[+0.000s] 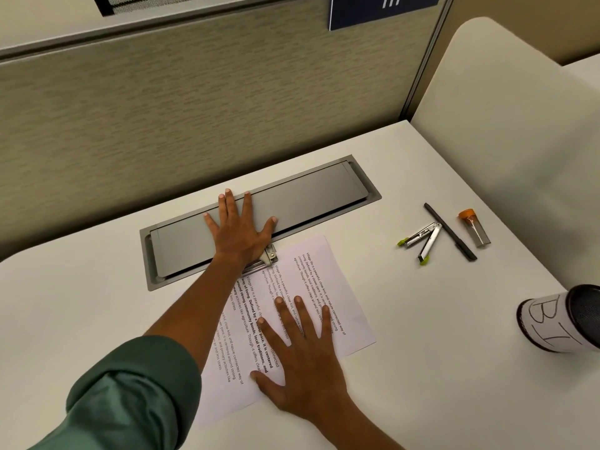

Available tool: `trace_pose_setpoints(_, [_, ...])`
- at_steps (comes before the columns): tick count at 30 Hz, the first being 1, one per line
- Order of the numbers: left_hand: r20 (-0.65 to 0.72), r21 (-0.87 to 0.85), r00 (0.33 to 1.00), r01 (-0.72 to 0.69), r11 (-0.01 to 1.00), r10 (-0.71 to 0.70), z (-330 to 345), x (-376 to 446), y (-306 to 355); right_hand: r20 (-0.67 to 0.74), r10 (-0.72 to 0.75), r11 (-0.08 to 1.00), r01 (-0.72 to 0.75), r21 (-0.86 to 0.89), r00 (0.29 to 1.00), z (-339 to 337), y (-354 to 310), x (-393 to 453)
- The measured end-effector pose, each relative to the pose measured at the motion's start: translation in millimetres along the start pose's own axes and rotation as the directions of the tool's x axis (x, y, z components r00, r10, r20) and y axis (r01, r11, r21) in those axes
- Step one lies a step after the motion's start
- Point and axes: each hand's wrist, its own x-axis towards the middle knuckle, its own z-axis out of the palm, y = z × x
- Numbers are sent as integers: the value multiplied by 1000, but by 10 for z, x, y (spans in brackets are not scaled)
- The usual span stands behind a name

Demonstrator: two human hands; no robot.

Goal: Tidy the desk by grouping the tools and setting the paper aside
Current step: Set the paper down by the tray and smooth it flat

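Pressing flat with spread fingers, the right hand (302,362) pins the paper (311,287) at 6 o'clock on the counter (406,368), likely to steady or slide it aside, while the left hand (240,228), also released and grasping nothing, lies open on the grey hatch (308,190) at 12 o'clock. The tools already sit grouped at 2 o'clock: stapler (422,240), pen (449,231) and orange-capped tube (474,229). A metal clip (268,254) hides partly under the left wrist, and the cup (561,319) at 3 o'clock is cut off.

White desk (406,164) w/ grey cable hatch (308,186), beige fabric partition (194,102) behind.
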Motion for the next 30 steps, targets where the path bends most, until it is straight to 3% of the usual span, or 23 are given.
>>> trace_pose_setpoints(8, [-181,-14,981,-69,998,65,-78,-57,49,2,-2,1000,2,-5,1000,2,3,3])
trace_pose_setpoints(25, [-147,-21,983,-111,994,107,-264,-165,108,3,8,1000,-8,-4,1000,17,-7,-3])
trace_pose_setpoints(30, [-194,-60,976,-116,991,103,-330,-255,102,-18,5,1000,-5,2,1000,41,9,-5])
